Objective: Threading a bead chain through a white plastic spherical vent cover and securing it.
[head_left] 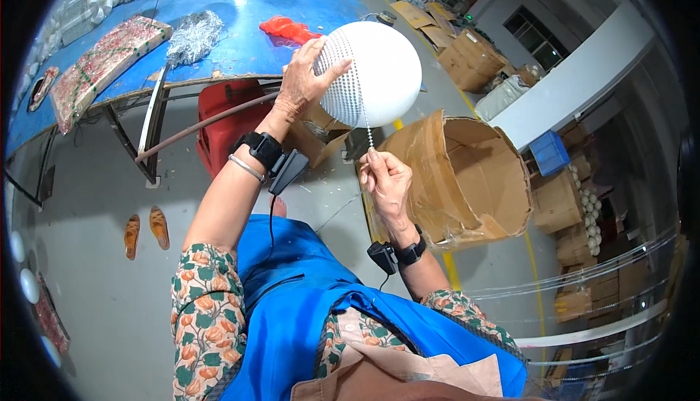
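Holding: the left hand [300,84] is spread against the left side of a big round white foam ball [375,73], fingers curled around it to keep it up in the air.
Pulling: the right hand [385,180] pinches the loose end of a thin string of tiny shiny beads [363,113] between thumb and fingers, just below the ball.
Ball place: it sits up high in the middle, in front of the person, near the right end of the blue work table [240,44].
Beads so far: neat rows cover the left part of the ball; the right part is bare white.
Doing it well: I think the string should stay tight and each new row should lie right beside the last, with no gaps, while the ball turns slowly.
Nearby: a big open brown cardboard box [467,182] lies on the floor to the right, and a red plastic piece [290,30] lies on the table.
Hard to see: the far side of the ball is hidden, and any glue is too small to tell, maybe none.
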Demonstrator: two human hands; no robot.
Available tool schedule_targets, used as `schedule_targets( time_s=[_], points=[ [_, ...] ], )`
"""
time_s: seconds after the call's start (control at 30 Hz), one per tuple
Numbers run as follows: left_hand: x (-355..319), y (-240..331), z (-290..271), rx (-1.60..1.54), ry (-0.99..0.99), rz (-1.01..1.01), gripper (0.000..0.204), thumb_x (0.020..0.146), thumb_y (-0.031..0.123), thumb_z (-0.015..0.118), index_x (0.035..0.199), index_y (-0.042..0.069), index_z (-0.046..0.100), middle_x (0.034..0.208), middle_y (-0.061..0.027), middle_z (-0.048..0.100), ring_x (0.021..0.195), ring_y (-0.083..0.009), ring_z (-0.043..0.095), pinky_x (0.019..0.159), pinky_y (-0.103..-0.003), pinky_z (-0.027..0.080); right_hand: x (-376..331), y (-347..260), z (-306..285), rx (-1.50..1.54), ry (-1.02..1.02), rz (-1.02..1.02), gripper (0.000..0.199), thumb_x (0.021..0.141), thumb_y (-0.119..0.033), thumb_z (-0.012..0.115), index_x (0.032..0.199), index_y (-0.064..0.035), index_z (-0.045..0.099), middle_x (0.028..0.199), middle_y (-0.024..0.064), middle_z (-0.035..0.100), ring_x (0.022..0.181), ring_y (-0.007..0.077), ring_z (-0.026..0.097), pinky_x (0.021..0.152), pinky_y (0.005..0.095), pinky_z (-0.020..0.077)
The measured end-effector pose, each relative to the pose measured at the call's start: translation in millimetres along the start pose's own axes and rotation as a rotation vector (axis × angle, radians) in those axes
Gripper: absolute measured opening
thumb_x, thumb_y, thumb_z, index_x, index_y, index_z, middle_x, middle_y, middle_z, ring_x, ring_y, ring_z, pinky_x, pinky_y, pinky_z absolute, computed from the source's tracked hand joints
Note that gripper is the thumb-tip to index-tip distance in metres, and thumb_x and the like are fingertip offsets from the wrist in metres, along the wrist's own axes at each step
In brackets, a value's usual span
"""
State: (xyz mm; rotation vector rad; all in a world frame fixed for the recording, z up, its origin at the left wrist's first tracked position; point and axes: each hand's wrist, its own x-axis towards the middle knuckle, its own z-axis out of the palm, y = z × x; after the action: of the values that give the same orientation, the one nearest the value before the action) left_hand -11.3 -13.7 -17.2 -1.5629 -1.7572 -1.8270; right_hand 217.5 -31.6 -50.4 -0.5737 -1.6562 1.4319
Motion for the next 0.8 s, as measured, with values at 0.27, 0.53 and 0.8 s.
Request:
schedule_targets(
  time_s=[0.27, 0.53, 0.8],
  points=[
    [20, -9, 0, -0.337, 0.061, -0.318, 0.075, 0.070, 0.052, 0.063, 0.115, -0.005, 0.046, 0.110, -0.0256, 0.052, 0.106, -0.0304, 0.051, 0.089, -0.035, 0.039, -31, -7, -21, -0.066, -0.005, 0.061, 0.026, 0.088, -0.021, 0.053, 0.080, 0.0025, 0.061, 0.058, 0.0032, 0.056, 0.046, 0.0036, 0.045, 0.043, 0.0164, 0.0344],
    [18, 0, 1, -0.115, 0.200, -0.196, 0.053, 0.067, 0.044, 0.069, 0.096, 0.000, 0.058, 0.098, -0.0171, 0.058, 0.092, -0.0270, 0.056, 0.080, -0.035, 0.044, -80, -18, -39, -0.009, -0.035, 0.122, 0.024, 0.088, -0.012, 0.049, 0.074, 0.0049, 0.058, 0.058, 0.0091, 0.057, 0.042, 0.0054, 0.045, 0.040, 0.0167, 0.0323],
    [20, 1, 3, -0.113, 0.254, -0.135, 0.040, 0.070, 0.040, 0.068, 0.081, 0.001, 0.065, 0.083, -0.0140, 0.063, 0.076, -0.0241, 0.061, 0.070, -0.033, 0.047, -64, -5, -36, 0.035, -0.115, 0.161, 0.024, 0.088, -0.015, 0.051, 0.076, 0.0038, 0.059, 0.057, 0.0061, 0.057, 0.043, 0.0049, 0.045, 0.042, 0.0170, 0.0345]
  ],
)
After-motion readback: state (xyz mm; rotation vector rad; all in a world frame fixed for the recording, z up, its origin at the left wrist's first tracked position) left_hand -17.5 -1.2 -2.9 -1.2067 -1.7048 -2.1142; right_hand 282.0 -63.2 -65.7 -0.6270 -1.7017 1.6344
